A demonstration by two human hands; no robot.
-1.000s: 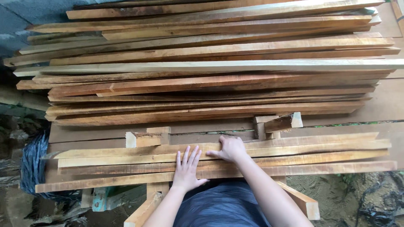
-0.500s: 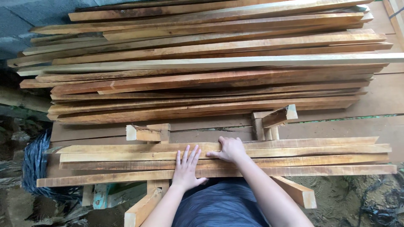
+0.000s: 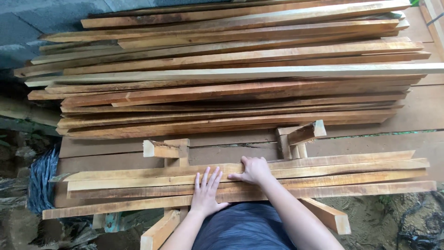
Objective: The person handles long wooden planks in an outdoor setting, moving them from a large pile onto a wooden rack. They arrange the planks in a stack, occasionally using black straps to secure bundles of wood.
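Note:
Several long rough-sawn wooden slats (image 3: 323, 178) lie side by side across two wooden sawhorse supports (image 3: 166, 149) right in front of me. My left hand (image 3: 206, 190) rests flat on the near slats with its fingers spread. Just to its right, my right hand (image 3: 254, 169) presses on the slats with its fingers curled over the far ones. Neither hand lifts anything.
A big pile of long planks (image 3: 231, 78) lies beyond the supports on a wooden platform (image 3: 416, 115). A second support (image 3: 300, 135) stands to the right. Dark sheeting (image 3: 41, 180) lies at the left, bare soil (image 3: 379, 222) at lower right.
Both hands stay on the slats in the same place. The view has shifted slightly.

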